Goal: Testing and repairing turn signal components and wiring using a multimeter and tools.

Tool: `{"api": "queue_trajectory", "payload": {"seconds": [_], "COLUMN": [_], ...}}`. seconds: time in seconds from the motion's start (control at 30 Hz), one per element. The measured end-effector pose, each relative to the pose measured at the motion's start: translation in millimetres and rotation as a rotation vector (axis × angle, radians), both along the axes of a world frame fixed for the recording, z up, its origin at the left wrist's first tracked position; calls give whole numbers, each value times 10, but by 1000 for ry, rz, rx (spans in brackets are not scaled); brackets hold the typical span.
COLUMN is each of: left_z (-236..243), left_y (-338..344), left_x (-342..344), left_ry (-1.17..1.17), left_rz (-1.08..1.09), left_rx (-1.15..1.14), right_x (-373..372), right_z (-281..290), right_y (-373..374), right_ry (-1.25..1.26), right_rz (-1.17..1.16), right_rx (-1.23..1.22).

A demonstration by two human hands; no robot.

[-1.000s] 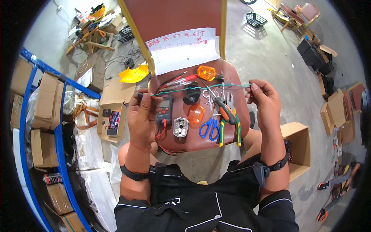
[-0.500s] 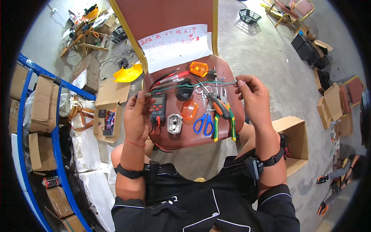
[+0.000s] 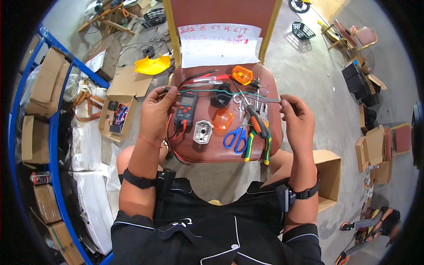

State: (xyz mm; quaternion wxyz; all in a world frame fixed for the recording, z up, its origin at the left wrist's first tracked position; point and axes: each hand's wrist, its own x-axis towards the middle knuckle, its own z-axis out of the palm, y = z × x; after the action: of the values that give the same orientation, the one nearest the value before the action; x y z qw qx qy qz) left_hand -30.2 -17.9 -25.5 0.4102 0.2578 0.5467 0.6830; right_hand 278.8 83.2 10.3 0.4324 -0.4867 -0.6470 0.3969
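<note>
My left hand (image 3: 157, 112) and my right hand (image 3: 298, 119) each pinch one end of a thin green wire (image 3: 225, 94) stretched level between them over a dark red chair seat (image 3: 207, 150). Beneath the wire lie a black and red multimeter (image 3: 185, 109) with red leads, an orange lens (image 3: 222, 118), a white lamp housing (image 3: 203, 131), blue-handled scissors (image 3: 235, 139), pliers with green and yellow handles (image 3: 259, 139) and an orange turn signal (image 3: 242, 75).
A white sheet of paper (image 3: 218, 44) hangs on the chair back. An open cardboard box (image 3: 119, 112) with small parts sits at left, another box (image 3: 329, 176) at right. Blue shelving (image 3: 53, 132) with cartons runs along the left. A yellow plastic part (image 3: 152, 65) lies on the floor.
Both hands have drawn slightly farther apart, so the green wire is stretched longer and straighter across the seat. The tools on the chair have not moved.
</note>
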Motion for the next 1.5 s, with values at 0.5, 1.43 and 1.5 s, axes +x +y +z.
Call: {"api": "queue_trajectory", "payload": {"seconds": [0.5, 1.43, 1.5], "left_z": [38, 180, 151], "left_y": [-33, -237, -224], "left_x": [127, -51, -49], "left_ry": [501, 150, 197], "left_rz": [143, -730, -593], "left_rx": [41, -330, -275], "right_x": [-87, 3, -3], "right_z": [-36, 47, 51], "right_y": [-35, -1, -1], "right_ry": [-36, 184, 182], "right_rz": [22, -128, -126], "right_rx": [77, 95, 94]}}
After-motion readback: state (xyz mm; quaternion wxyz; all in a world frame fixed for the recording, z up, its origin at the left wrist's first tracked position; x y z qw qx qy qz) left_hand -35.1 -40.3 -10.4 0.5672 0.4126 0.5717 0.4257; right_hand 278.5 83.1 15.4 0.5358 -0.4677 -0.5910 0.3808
